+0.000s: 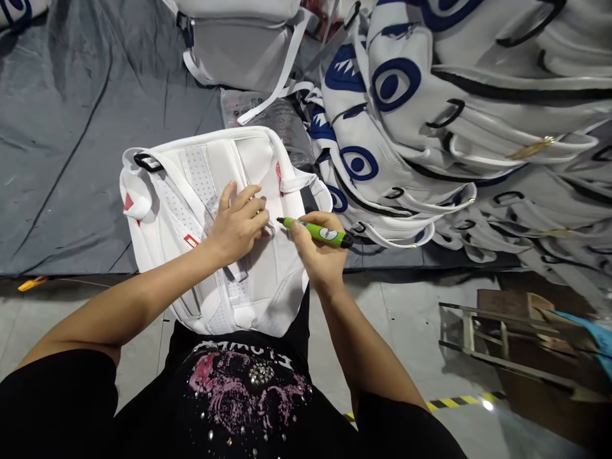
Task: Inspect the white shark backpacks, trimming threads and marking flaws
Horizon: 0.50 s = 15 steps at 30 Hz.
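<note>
A white backpack [261,159] lies with its strap side up, its lower end against my body. Across its middle is my left hand [239,223], fingers bent and closed on the white fabric; what is under the fingertips is partly hidden. My right hand [321,252] grips a green marker [322,233] with a black tip and black end. The bare tip points left, close to my left fingertips and just above the backpack. A padded strap with a small red label [190,241] runs beside my left wrist. A black buckle [148,162] sits at the upper left corner.
White bags with blue eye shapes [357,164] are piled on the right. Another grey-white bag [239,54] and a clear plastic packet [277,121] lie behind the backpack on the dark sheet [62,159]. A metal frame [502,344] stands on the floor at lower right.
</note>
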Available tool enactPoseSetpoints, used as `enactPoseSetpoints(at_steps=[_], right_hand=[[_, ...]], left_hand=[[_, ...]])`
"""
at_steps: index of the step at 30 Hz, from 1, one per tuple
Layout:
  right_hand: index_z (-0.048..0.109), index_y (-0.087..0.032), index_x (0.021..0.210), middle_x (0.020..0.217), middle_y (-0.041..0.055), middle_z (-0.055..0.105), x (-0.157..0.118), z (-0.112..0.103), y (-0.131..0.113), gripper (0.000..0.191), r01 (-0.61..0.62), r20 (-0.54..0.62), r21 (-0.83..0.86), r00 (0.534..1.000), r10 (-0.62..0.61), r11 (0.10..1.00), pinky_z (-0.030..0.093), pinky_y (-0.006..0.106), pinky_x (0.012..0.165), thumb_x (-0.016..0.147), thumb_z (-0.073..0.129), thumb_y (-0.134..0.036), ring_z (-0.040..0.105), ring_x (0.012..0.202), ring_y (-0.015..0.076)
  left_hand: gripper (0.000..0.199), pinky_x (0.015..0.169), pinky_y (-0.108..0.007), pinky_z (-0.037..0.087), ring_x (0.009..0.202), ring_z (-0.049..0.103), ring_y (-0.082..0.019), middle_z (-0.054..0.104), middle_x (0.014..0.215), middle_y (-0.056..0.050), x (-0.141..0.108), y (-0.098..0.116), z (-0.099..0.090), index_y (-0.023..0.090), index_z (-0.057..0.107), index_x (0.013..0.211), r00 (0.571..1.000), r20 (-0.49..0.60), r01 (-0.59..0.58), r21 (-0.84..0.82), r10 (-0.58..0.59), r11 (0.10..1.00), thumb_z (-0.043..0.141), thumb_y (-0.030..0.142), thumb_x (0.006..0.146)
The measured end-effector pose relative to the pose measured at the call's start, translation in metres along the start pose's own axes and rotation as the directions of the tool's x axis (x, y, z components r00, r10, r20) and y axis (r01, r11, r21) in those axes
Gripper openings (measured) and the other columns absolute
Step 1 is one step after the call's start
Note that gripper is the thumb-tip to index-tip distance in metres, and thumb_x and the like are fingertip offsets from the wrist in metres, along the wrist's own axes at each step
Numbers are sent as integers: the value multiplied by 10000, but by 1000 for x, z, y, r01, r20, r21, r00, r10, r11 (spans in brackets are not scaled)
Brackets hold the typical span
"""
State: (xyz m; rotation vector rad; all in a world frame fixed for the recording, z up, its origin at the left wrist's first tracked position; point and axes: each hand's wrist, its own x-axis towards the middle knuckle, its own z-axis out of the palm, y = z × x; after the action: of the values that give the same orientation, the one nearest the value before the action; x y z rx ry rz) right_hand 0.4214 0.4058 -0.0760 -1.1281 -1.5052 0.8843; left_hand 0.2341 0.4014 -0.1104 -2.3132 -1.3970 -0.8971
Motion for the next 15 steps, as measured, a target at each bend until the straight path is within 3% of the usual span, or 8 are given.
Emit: enactPoseSetpoints(at_steps=[3,6,10,15], right_hand=[[639,-200,873,624,-54,566,1,0,0,180,28,2,-96,1000,-28,995,420,254,522,878,674,-376,511,529,103],[678,-191,938,632,-37,588,1,1,4,211,46,23,-129,999,-43,991,437,267,536,914,632,-396,535,540,116],[656,-191,763,645,-17,613,0,3,11,271,53,14,-138,999,-52,989,424,265,528,915,650,-416,529,541,112],[662,-194,759,647,-17,635,2,9,12,271,55,23,-172,998,-52,984,445,261,545,909,657,-420,558,555,120]], left_hand=[[104,1111,-550,405,1132,622,-246,678,877,-5,-1,10,2,231,572,884,999,-40,29,66,-27,997,556,130,901],[157,1100,-490,377,1038,623,-200,629,766,23,-4,16,5,239,516,825,993,-119,36,71,-28,997,522,115,920],[179,1112,-461,323,1010,619,-183,617,746,41,-7,15,7,238,480,805,985,-173,19,61,-8,998,546,114,916],[175,1141,-449,304,1016,615,-179,627,776,47,-7,13,9,244,466,809,986,-168,24,68,-12,997,546,130,914]])
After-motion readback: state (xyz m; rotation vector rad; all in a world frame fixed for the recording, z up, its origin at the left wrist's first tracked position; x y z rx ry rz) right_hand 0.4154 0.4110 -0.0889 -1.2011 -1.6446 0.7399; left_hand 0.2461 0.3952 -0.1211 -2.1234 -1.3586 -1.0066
